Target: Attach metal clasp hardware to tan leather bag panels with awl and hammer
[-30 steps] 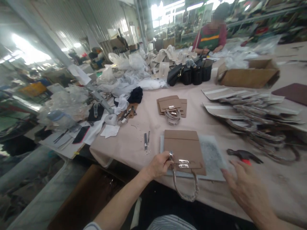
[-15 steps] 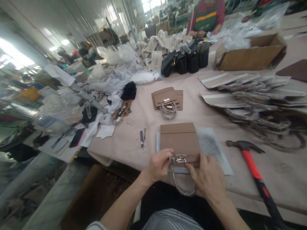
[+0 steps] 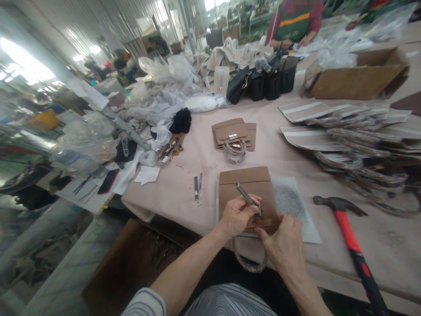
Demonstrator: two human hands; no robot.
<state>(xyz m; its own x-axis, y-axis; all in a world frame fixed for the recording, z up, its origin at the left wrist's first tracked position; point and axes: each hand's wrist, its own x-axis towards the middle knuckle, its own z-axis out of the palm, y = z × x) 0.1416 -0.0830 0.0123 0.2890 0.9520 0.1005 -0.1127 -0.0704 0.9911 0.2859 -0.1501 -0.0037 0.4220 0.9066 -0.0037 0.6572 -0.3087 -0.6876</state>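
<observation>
A brown leather bag panel [image 3: 245, 193] with a plastic-wrapped handle [image 3: 250, 267] lies on a pale slab [image 3: 289, 199] at the table's front edge. My left hand [image 3: 237, 216] is closed on a metal punch [image 3: 245, 193], tilted with its lower end over the strap area near the panel's bottom. My right hand [image 3: 286, 241] grips the panel's lower right corner, thumb on top near the handle. The handle hangs over the table edge. Fingers partly hide the panel's metal fittings. To the right lies a claw hammer [image 3: 348, 232] with a red and black grip.
Two slim tools [image 3: 198, 186] lie to the left. Behind is a small stack of brown panels [image 3: 233, 134]. Many handled panels [image 3: 345, 131] are piled at the right, near a cardboard box [image 3: 358, 79]. Black bags [image 3: 259, 83] stand farther back, and a co-worker [image 3: 292, 26] sits beyond.
My left hand has left the panel's lower left edge and now holds the metal punch over the panel. My right hand stays at the lower right corner. The view has shifted slightly.
</observation>
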